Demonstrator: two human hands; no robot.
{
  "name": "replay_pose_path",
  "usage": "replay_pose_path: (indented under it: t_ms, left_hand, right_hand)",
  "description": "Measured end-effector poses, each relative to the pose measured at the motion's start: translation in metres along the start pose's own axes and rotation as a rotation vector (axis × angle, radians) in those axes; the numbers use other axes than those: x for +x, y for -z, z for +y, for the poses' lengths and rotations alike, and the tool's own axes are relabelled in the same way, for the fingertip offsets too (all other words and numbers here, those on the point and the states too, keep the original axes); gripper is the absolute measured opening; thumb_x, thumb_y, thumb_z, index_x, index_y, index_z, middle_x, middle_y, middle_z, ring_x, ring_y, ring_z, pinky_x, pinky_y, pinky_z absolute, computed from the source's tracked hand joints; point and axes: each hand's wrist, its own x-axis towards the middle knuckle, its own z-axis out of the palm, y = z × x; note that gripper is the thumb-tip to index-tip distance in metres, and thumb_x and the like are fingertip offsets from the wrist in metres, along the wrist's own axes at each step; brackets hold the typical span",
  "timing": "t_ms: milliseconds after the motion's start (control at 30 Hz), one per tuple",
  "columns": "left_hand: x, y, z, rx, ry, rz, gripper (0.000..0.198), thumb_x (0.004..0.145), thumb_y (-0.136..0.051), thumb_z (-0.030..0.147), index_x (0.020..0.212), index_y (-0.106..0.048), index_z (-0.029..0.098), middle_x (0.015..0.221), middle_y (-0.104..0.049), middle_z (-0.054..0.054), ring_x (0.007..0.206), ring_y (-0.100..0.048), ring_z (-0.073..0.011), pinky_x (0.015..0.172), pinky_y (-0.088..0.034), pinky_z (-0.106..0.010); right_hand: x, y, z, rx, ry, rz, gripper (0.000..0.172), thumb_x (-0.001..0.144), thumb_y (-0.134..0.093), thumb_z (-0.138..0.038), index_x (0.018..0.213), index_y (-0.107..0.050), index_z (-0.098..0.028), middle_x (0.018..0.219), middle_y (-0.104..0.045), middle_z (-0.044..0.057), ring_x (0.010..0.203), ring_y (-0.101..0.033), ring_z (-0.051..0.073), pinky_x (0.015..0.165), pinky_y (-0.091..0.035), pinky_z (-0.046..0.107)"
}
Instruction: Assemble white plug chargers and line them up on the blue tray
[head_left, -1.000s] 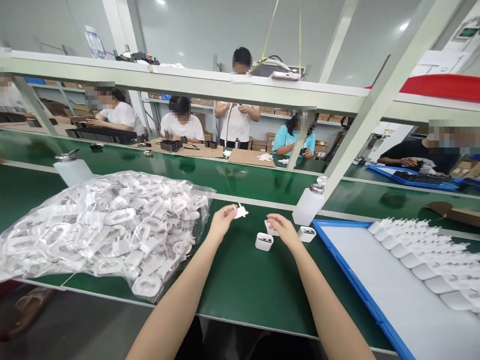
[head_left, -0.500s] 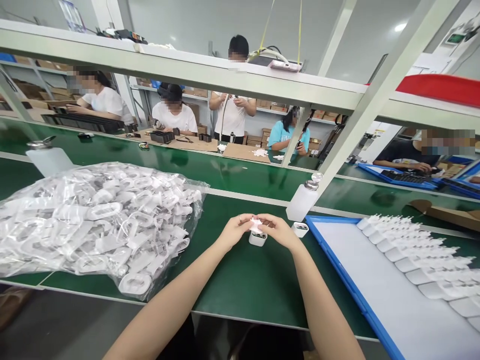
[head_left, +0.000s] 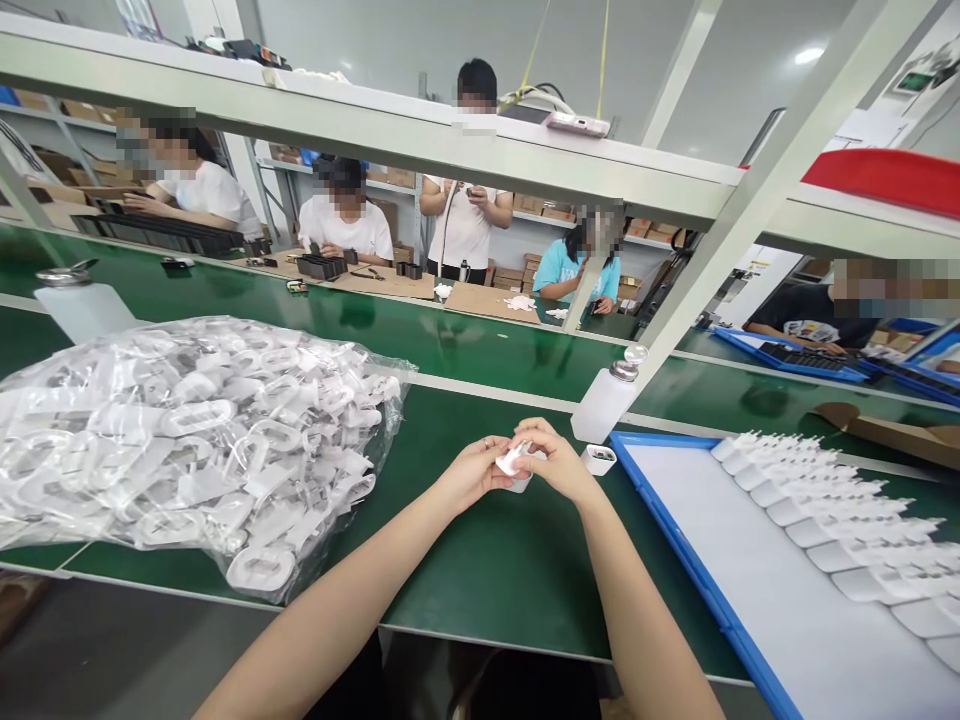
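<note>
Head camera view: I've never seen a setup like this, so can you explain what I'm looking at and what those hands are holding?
This picture comes from a camera worn on a person's head, looking forward and down, so the bare arms at the bottom are that person's own. The left hand and right hand together hold a small white plastic piece above a small white cup, which they partly hide. On the green workbench lie a clear plastic bag full of similar white pieces and a blue-edged tray with white pieces in rows. Beyond the bench, a co-worker in a white shirt sits at another bench.
</note>
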Motion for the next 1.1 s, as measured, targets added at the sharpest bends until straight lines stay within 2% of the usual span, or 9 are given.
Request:
replay_pose_path:
  t_ms: [67,133,200,300,367,467,633,833,1100]
  left_hand:
    - [0.001,0.003,0.003,0.211,-0.095,0.171,0.014,0.071,-0.039,0.024,0.076,-0.047,0.013,0.073,-0.056,-0.005,0.061,-0.055,-0.0124,0.054,-0.042,-0.024]
    - [0.003,0.01,0.005,0.474,-0.211,0.301,0.014,0.067,-0.041,0.017,0.079,-0.049,0.014,0.08,-0.056,-0.005,0.07,-0.054,-0.0127,0.063,-0.041,-0.026]
    - [0.004,0.017,0.005,0.692,-0.219,0.256,0.024,0.06,-0.048,0.013,0.084,-0.051,0.014,0.088,-0.055,-0.005,0.079,-0.051,-0.0144,0.071,-0.039,-0.026]
    - [0.005,0.023,0.001,0.862,-0.116,0.045,0.04,0.052,-0.056,0.018,0.092,-0.05,0.014,0.096,-0.053,-0.005,0.083,-0.049,-0.0173,0.072,-0.038,-0.028]
    - [0.006,0.022,-0.003,0.912,-0.138,-0.01,0.045,0.052,-0.057,0.023,0.096,-0.049,0.016,0.096,-0.053,-0.004,0.082,-0.049,-0.0167,0.072,-0.038,-0.027]
    - [0.007,0.018,-0.007,0.949,-0.209,-0.011,0.04,0.054,-0.055,0.026,0.093,-0.05,0.017,0.086,-0.056,0.0,0.076,-0.05,-0.0136,0.07,-0.038,-0.025]
    - [0.008,0.016,-0.009,0.966,-0.242,0.003,0.035,0.056,-0.054,0.031,0.088,-0.052,0.017,0.08,-0.057,0.0,0.07,-0.05,-0.0113,0.064,-0.039,-0.022]
    - [0.006,0.016,-0.006,0.907,-0.243,-0.02,0.038,0.056,-0.055,0.025,0.092,-0.049,0.015,0.08,-0.057,-0.001,0.068,-0.051,-0.0097,0.064,-0.04,-0.02]
    - [0.006,0.017,-0.005,0.957,-0.226,-0.04,0.035,0.056,-0.054,0.027,0.089,-0.051,0.016,0.079,-0.057,0.0,0.065,-0.05,-0.0091,0.061,-0.04,-0.019]
  right_hand:
    - [0.0,0.001,0.003,-0.079,-0.011,0.019,0.012,0.059,-0.053,-0.027,0.07,-0.052,-0.022,0.079,-0.048,-0.001,0.068,-0.046,0.012,0.06,-0.037,0.024]
    - [0.0,0.002,0.005,-0.215,-0.076,0.029,0.011,0.063,-0.049,-0.029,0.072,-0.05,-0.023,0.07,-0.051,-0.002,0.061,-0.047,0.012,0.057,-0.036,0.024]
    - [-0.001,0.002,0.007,-0.381,-0.131,0.026,0.01,0.063,-0.049,-0.03,0.071,-0.049,-0.023,0.064,-0.051,-0.003,0.058,-0.046,0.012,0.055,-0.035,0.025]
    - [0.0,0.0,0.007,-0.522,-0.144,0.005,0.008,0.063,-0.048,-0.029,0.067,-0.049,-0.022,0.064,-0.05,-0.003,0.059,-0.046,0.012,0.054,-0.034,0.024]
    - [0.0,-0.003,0.007,-0.554,-0.127,-0.009,0.007,0.063,-0.047,-0.027,0.067,-0.049,-0.021,0.064,-0.049,-0.003,0.06,-0.045,0.012,0.055,-0.034,0.023]
    - [0.0,-0.003,0.007,-0.563,-0.101,-0.041,0.008,0.064,-0.047,-0.025,0.069,-0.05,-0.02,0.067,-0.048,-0.002,0.062,-0.045,0.011,0.055,-0.034,0.022]
    - [-0.002,0.005,0.011,-0.576,-0.154,-0.113,0.025,0.058,-0.055,-0.027,0.081,-0.052,-0.018,0.078,-0.049,0.002,0.063,-0.046,0.011,0.056,-0.035,0.022]
    - [-0.002,0.011,0.011,-0.576,-0.181,-0.156,0.015,0.065,-0.047,-0.03,0.071,-0.054,-0.019,0.065,-0.053,-0.001,0.059,-0.047,0.011,0.052,-0.033,0.021]
    - [-0.005,0.01,0.006,-0.593,-0.153,-0.149,0.011,0.066,-0.045,-0.027,0.066,-0.052,-0.018,0.065,-0.055,-0.001,0.059,-0.048,0.011,0.053,-0.033,0.021]
